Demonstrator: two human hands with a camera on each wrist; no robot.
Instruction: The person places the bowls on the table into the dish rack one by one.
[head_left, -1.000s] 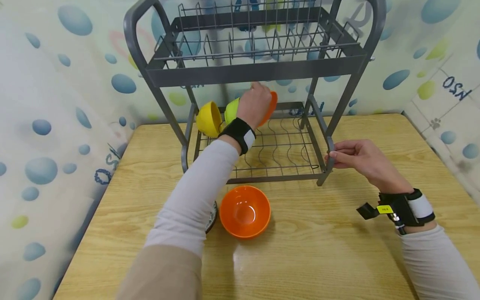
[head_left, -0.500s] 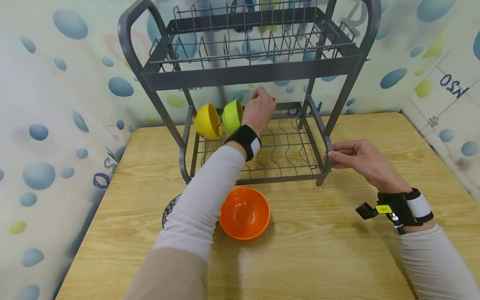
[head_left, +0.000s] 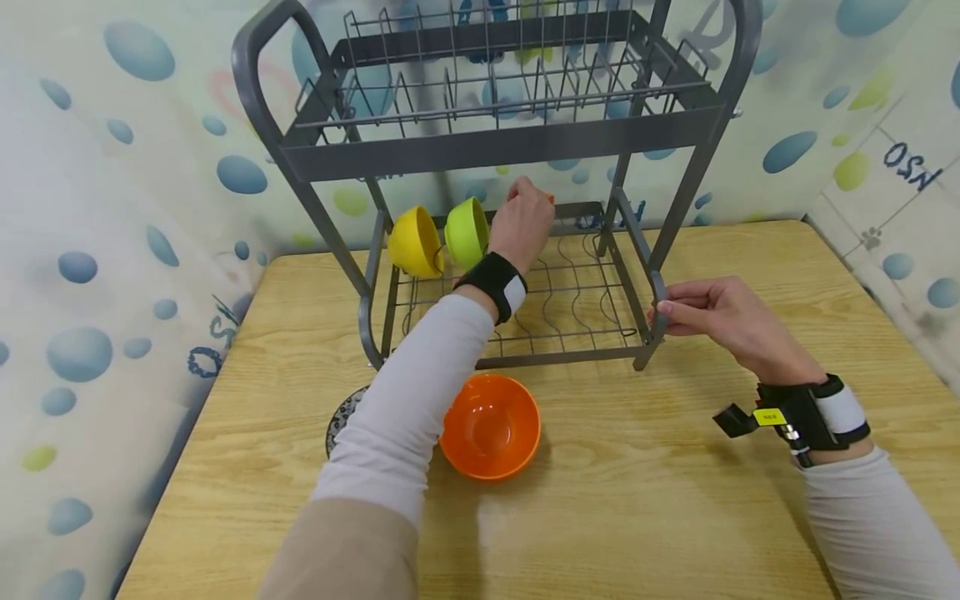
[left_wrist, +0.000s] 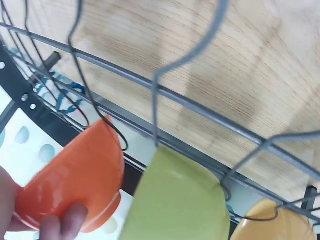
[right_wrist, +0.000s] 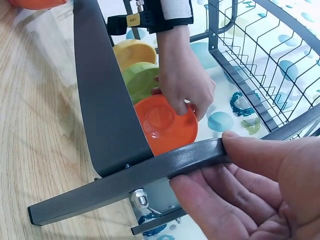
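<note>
My left hand (head_left: 522, 223) grips the rim of an orange bowl (left_wrist: 82, 170), tilted on its side at the rack's lower shelf. In the head view the hand hides nearly all of that bowl; the right wrist view shows its inside. Just left of it, a green bowl (head_left: 467, 233) stands on edge among the shelf wires, then a yellow bowl (head_left: 415, 242). My right hand (head_left: 723, 321) pinches the grey side bar (right_wrist: 195, 159) of the dish rack (head_left: 517, 143) between thumb and fingers.
Another orange bowl (head_left: 491, 427) sits upright on the wooden table (head_left: 637, 500) before the rack. Beside it a black-and-white patterned dish (head_left: 343, 419) is partly covered by my left sleeve. Above the lower shelf runs the rack's upper wire basket (head_left: 517, 92); a patterned wall stands behind.
My left hand has lowered slightly and shifted right with the orange bowl, uncovering the green bowl. In the last half second it has barely moved. My right hand keeps its place on the rack.
</note>
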